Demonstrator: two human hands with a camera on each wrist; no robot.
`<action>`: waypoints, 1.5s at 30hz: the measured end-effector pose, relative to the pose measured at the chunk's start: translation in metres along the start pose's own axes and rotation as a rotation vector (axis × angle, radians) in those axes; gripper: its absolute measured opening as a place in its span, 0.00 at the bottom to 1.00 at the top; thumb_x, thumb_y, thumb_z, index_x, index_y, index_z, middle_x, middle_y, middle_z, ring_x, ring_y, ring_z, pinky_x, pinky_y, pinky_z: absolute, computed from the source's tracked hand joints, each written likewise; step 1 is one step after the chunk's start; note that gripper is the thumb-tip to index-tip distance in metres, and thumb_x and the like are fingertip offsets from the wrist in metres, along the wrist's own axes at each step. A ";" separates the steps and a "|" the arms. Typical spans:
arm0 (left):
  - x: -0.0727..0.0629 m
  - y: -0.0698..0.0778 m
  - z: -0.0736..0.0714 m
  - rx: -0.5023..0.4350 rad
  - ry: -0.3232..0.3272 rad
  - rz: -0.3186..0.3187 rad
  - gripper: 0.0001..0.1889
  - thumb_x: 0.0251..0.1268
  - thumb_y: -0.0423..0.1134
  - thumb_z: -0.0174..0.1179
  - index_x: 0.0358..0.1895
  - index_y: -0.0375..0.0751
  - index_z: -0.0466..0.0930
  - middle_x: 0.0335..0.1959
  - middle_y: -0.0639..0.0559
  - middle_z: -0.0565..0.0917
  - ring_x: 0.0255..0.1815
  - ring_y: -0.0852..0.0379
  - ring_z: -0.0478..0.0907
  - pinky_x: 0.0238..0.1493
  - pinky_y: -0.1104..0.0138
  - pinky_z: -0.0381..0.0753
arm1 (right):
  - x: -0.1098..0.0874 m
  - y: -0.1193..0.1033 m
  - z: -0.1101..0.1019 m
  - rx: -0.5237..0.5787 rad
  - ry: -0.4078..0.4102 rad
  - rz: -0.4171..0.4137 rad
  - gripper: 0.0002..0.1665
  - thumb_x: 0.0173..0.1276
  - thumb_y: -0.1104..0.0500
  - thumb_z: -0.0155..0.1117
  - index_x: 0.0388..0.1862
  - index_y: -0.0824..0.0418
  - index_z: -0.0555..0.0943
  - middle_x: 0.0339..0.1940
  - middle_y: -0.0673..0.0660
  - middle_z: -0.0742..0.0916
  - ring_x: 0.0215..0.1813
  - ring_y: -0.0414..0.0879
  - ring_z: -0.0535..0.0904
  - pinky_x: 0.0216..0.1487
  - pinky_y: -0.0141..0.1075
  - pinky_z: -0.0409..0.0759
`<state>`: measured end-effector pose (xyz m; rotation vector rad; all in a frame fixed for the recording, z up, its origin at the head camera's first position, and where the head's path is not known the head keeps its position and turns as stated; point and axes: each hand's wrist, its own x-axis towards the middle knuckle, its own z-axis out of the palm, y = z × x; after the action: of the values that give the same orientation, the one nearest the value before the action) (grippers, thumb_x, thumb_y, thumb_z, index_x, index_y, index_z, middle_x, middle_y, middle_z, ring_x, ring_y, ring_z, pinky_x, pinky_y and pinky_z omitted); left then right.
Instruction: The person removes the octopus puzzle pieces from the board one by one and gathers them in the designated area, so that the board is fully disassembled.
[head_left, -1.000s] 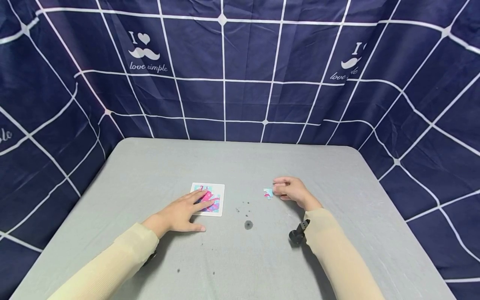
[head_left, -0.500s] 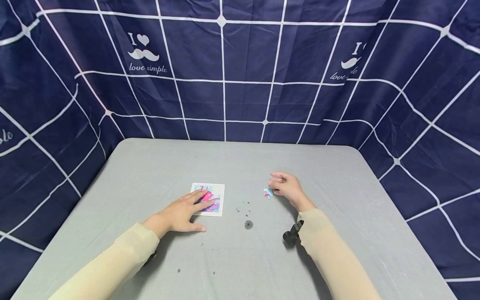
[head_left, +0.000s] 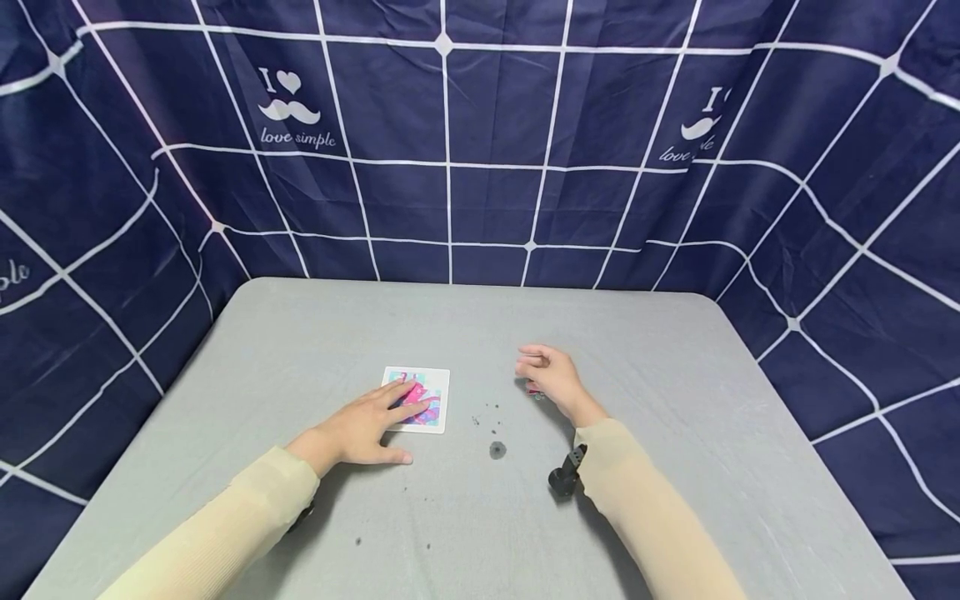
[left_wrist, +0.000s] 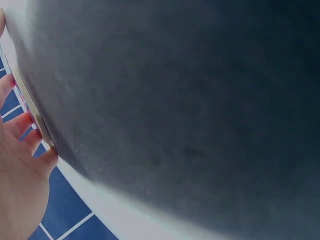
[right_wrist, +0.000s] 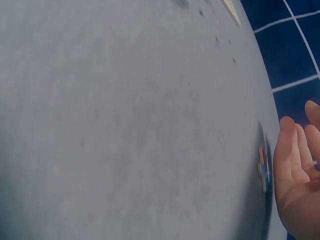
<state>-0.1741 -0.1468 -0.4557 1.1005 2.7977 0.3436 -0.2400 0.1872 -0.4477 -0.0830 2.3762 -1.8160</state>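
Observation:
A small square jigsaw puzzle [head_left: 438, 379] with a white border and a pink and blue picture lies left of the table's middle in the head view. My left hand [head_left: 358, 427] rests on it with fingers spread, covering its left part. A loose jigsaw piece [head_left: 534, 388] lies to the right of the puzzle, mostly hidden beneath my right hand [head_left: 558, 379]. From the right wrist, that piece [right_wrist: 263, 170] appears flat on the table, and the right hand [right_wrist: 300, 185] hovers just off it, fingers loosely bent and holding nothing.
Both things lie on a grey table [head_left: 480, 325] with dark stains [head_left: 497, 450] between the hands. A navy curtain [head_left: 487, 200] with white grid lines surrounds the table at the back and sides. A small black device [head_left: 564, 479] is strapped at the right wrist.
My right hand has moved left, from beside the loose jigsaw piece to over it, covering most of it. The left hand and the puzzle have stayed where they were.

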 end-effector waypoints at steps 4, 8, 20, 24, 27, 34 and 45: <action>0.000 0.000 0.000 -0.002 0.009 0.007 0.43 0.55 0.66 0.59 0.73 0.53 0.60 0.74 0.40 0.53 0.73 0.39 0.50 0.66 0.46 0.55 | 0.001 -0.003 0.010 -0.014 -0.003 0.006 0.26 0.65 0.66 0.63 0.62 0.71 0.72 0.55 0.69 0.80 0.48 0.54 0.82 0.45 0.42 0.80; 0.000 -0.001 0.002 0.003 0.021 0.010 0.43 0.55 0.67 0.59 0.73 0.52 0.60 0.74 0.40 0.54 0.73 0.39 0.51 0.65 0.46 0.56 | 0.001 -0.007 0.021 -0.022 -0.014 0.013 0.25 0.65 0.66 0.63 0.61 0.70 0.73 0.54 0.68 0.81 0.50 0.55 0.82 0.46 0.42 0.80; 0.000 -0.001 0.002 0.000 0.014 0.012 0.43 0.55 0.66 0.59 0.73 0.52 0.61 0.74 0.40 0.54 0.73 0.39 0.51 0.65 0.45 0.57 | 0.003 -0.014 0.050 -0.036 -0.052 0.005 0.25 0.64 0.65 0.65 0.60 0.68 0.75 0.52 0.66 0.83 0.49 0.54 0.82 0.45 0.40 0.81; 0.001 -0.001 0.001 0.004 0.002 -0.003 0.44 0.54 0.67 0.59 0.73 0.53 0.60 0.74 0.41 0.54 0.73 0.40 0.50 0.65 0.46 0.57 | 0.003 -0.015 0.059 -0.038 -0.071 0.000 0.25 0.64 0.65 0.65 0.60 0.67 0.75 0.51 0.64 0.83 0.49 0.54 0.82 0.45 0.40 0.80; 0.000 -0.001 0.001 0.001 -0.013 -0.021 0.44 0.54 0.67 0.59 0.73 0.55 0.59 0.75 0.42 0.53 0.73 0.41 0.49 0.66 0.46 0.56 | 0.004 -0.016 0.066 -0.024 -0.086 -0.002 0.24 0.63 0.66 0.65 0.59 0.67 0.76 0.50 0.64 0.84 0.48 0.54 0.82 0.45 0.40 0.80; 0.001 -0.001 0.000 -0.005 -0.014 -0.022 0.44 0.55 0.67 0.59 0.73 0.54 0.59 0.75 0.42 0.52 0.73 0.41 0.49 0.66 0.46 0.56 | 0.006 -0.017 0.081 -0.046 -0.107 -0.021 0.23 0.64 0.66 0.65 0.58 0.68 0.76 0.47 0.63 0.85 0.46 0.52 0.83 0.43 0.39 0.81; 0.001 -0.002 0.000 -0.010 -0.008 -0.004 0.44 0.55 0.66 0.59 0.74 0.53 0.59 0.74 0.42 0.53 0.73 0.40 0.50 0.66 0.47 0.56 | 0.007 -0.022 0.095 -0.061 -0.166 -0.022 0.23 0.65 0.64 0.65 0.59 0.68 0.76 0.48 0.63 0.85 0.47 0.52 0.82 0.43 0.38 0.81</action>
<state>-0.1761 -0.1469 -0.4563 1.0909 2.7882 0.3524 -0.2336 0.0899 -0.4510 -0.2578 2.3232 -1.6741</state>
